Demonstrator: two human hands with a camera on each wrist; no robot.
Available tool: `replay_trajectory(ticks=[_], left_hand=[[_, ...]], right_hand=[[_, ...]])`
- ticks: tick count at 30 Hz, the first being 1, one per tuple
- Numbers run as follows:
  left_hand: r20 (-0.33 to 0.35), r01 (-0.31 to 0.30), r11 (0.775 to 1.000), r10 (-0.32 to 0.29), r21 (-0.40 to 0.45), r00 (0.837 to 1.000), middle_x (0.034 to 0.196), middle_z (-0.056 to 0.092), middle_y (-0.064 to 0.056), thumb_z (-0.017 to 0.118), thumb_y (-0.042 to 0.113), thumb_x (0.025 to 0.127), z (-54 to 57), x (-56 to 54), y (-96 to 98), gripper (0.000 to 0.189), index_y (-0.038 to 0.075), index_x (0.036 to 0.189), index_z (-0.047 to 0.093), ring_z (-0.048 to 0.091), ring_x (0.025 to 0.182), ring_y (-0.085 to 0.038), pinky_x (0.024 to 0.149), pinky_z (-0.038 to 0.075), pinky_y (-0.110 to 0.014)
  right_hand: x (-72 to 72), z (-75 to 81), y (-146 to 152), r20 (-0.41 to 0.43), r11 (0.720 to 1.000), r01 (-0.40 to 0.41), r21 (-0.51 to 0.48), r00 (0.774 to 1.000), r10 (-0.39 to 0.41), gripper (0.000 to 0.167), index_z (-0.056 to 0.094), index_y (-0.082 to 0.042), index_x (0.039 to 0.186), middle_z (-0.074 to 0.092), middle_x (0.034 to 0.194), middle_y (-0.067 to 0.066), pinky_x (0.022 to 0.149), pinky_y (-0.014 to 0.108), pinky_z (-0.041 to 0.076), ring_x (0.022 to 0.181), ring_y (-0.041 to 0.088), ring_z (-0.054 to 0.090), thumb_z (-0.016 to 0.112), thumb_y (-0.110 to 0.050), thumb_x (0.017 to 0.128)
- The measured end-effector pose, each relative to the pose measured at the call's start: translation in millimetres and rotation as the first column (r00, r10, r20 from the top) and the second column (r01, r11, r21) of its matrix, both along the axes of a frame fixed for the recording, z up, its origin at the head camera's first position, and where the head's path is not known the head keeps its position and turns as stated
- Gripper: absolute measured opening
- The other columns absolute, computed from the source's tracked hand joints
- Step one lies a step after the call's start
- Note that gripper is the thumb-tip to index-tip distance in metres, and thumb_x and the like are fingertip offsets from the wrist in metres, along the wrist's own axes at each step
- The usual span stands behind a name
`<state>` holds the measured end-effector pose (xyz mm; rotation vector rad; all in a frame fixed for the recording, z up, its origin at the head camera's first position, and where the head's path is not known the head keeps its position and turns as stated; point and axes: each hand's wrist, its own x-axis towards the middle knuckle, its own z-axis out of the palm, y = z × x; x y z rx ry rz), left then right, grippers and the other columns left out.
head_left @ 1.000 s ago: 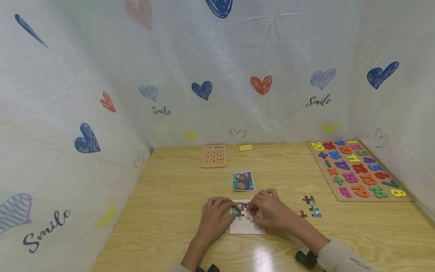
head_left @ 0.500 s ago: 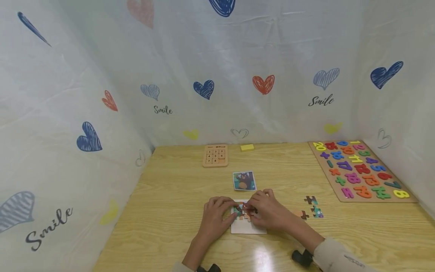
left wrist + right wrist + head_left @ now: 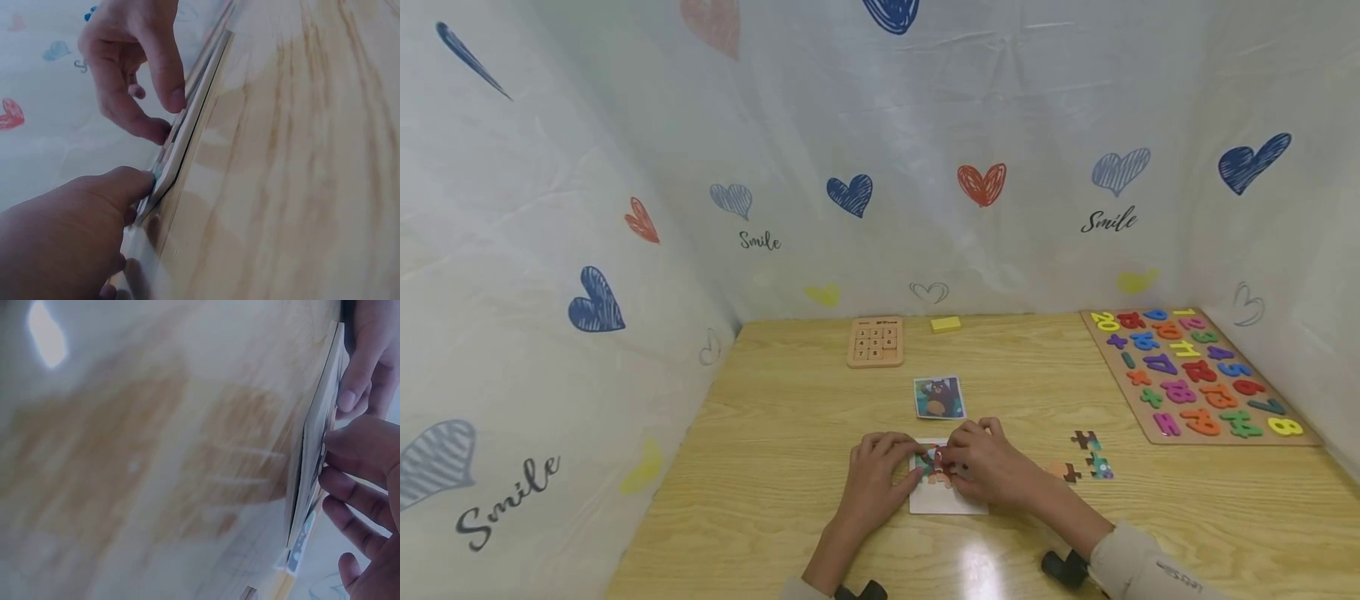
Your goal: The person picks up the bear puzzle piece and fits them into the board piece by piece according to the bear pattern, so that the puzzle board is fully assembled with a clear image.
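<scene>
A small white puzzle board [image 3: 947, 502] lies on the table before me, with joined bear puzzle pieces [image 3: 927, 463] along its upper part. My left hand [image 3: 872, 473] grips the board's left side, thumb and index finger at the pieces. Over the board's right half, my right hand [image 3: 991, 463] pinches a brown puzzle piece against the joined ones; its fingers hide most of that piece. In the left wrist view, the right thumb and index finger touch the top of the board [image 3: 187, 137]. The right wrist view shows the right hand [image 3: 369, 469] at the board's face.
Several loose puzzle pieces [image 3: 1100, 467] lie right of the right hand. Behind the board is a bear picture card [image 3: 940, 398]. Farther back are a wooden number slide puzzle [image 3: 876, 342] and a yellow block [image 3: 945, 324]. A colourful number board [image 3: 1198, 375] lies at the right.
My right hand has shifted slightly left, bringing its puzzle piece closer to the joined ones. The left hand stays in place on the board. The head view has shifted a little.
</scene>
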<state>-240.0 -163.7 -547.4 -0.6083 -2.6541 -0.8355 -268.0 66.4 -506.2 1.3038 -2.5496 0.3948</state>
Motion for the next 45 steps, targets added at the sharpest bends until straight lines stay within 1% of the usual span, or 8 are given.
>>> replay_trajectory(ticks=[6, 18, 26, 31, 36, 40, 43, 45], left_hand=[[0.005, -0.012, 0.999, 0.012, -0.029, 1.000, 0.123, 0.060, 0.010, 0.071, 0.035, 0.093, -0.1, 0.2, -0.1, 0.033, 0.028, 0.125, 0.069, 0.047, 0.115, -0.018, 0.093, 0.037, -0.046], [0.005, -0.002, 1.000, 0.002, -0.026, 1.000, 0.124, 0.060, 0.010, 0.070, 0.034, 0.094, -0.1, -0.2, 0.6, 0.027, 0.027, 0.119, 0.072, 0.047, 0.115, -0.018, 0.091, 0.037, -0.046], [0.006, -0.010, 1.000, 0.011, -0.021, 1.000, 0.123, 0.060, 0.010, 0.072, 0.035, 0.093, 0.7, -0.4, -0.1, 0.028, 0.026, 0.120, 0.072, 0.047, 0.115, -0.019, 0.094, 0.037, -0.048], [0.023, -0.004, 1.000, 0.004, -0.019, 1.000, 0.124, 0.060, 0.010, 0.071, 0.035, 0.093, 0.7, -0.7, 0.5, 0.029, 0.026, 0.121, 0.071, 0.046, 0.117, -0.019, 0.095, 0.036, -0.048], [-0.003, -0.029, 1.000, 0.029, -0.013, 1.000, 0.119, 0.061, 0.011, 0.072, 0.036, 0.092, -0.3, -2.3, 3.4, 0.025, 0.026, 0.115, 0.073, 0.047, 0.115, -0.018, 0.094, 0.036, -0.048], [-0.034, -0.068, 0.997, 0.067, -0.020, 0.997, 0.110, 0.061, 0.012, 0.069, 0.049, 0.092, -0.8, -6.7, 14.5, 0.025, 0.027, 0.103, 0.073, 0.050, 0.108, -0.017, 0.088, 0.039, -0.043], [-0.059, -0.112, 0.992, 0.108, -0.060, 0.992, 0.105, 0.059, 0.012, 0.068, 0.058, 0.088, 1.0, -7.9, 21.8, 0.031, 0.027, 0.095, 0.070, 0.051, 0.103, -0.017, 0.083, 0.041, -0.040], [-0.065, -0.133, 0.989, 0.128, -0.070, 0.990, 0.105, 0.058, 0.011, 0.072, 0.058, 0.085, 2.3, -6.6, 23.0, 0.033, 0.026, 0.093, 0.069, 0.051, 0.101, -0.017, 0.083, 0.042, -0.040]], right_hand=[[1.6, 1.7, -3.5, 0.004, 1.000, 0.023, 0.008, 1.000, -0.023, 0.015, 0.079, -0.017, 0.096, 0.064, 0.093, -0.005, 0.080, 0.041, 0.035, 0.094, 0.015, 0.054, 0.082, -0.019, 0.080], [1.3, 4.4, -0.6, -0.013, 1.000, -0.018, 0.019, 1.000, 0.019, 0.012, 0.081, -0.018, 0.091, 0.069, 0.099, -0.005, 0.079, 0.042, 0.034, 0.100, 0.015, 0.056, 0.083, -0.017, 0.080], [7.9, 3.6, -7.5, 0.053, 0.998, 0.059, 0.004, 0.997, -0.060, 0.008, 0.080, -0.016, 0.090, 0.068, 0.097, -0.004, 0.081, 0.044, 0.036, 0.094, 0.017, 0.057, 0.081, -0.017, 0.083], [11.3, 2.1, -9.2, 0.038, 0.996, 0.091, 0.018, 0.995, -0.091, 0.005, 0.079, -0.016, 0.085, 0.066, 0.095, -0.005, 0.082, 0.046, 0.039, 0.092, 0.018, 0.057, 0.081, -0.019, 0.083], [10.6, 1.1, -7.2, 0.013, 0.996, 0.087, 0.014, 0.996, -0.087, 0.007, 0.079, -0.018, 0.089, 0.066, 0.095, -0.006, 0.083, 0.046, 0.038, 0.095, 0.017, 0.059, 0.081, -0.020, 0.083], [9.7, 5.1, -2.1, 0.064, 0.995, 0.093, 0.032, 0.993, -0.095, 0.011, 0.079, -0.018, 0.096, 0.068, 0.100, -0.006, 0.084, 0.048, 0.037, 0.100, 0.016, 0.059, 0.080, -0.019, 0.085], [9.3, 10.7, 3.4, 0.146, 0.994, 0.107, 0.028, 0.983, -0.110, 0.015, 0.078, -0.017, 0.102, 0.069, 0.104, -0.005, 0.086, 0.049, 0.037, 0.103, 0.017, 0.058, 0.076, -0.016, 0.088], [8.9, 14.4, 8.9, 0.175, 0.994, 0.112, 0.004, 0.978, -0.111, 0.015, 0.078, -0.018, 0.103, 0.068, 0.105, -0.005, 0.085, 0.048, 0.036, 0.104, 0.017, 0.058, 0.074, -0.014, 0.089]])
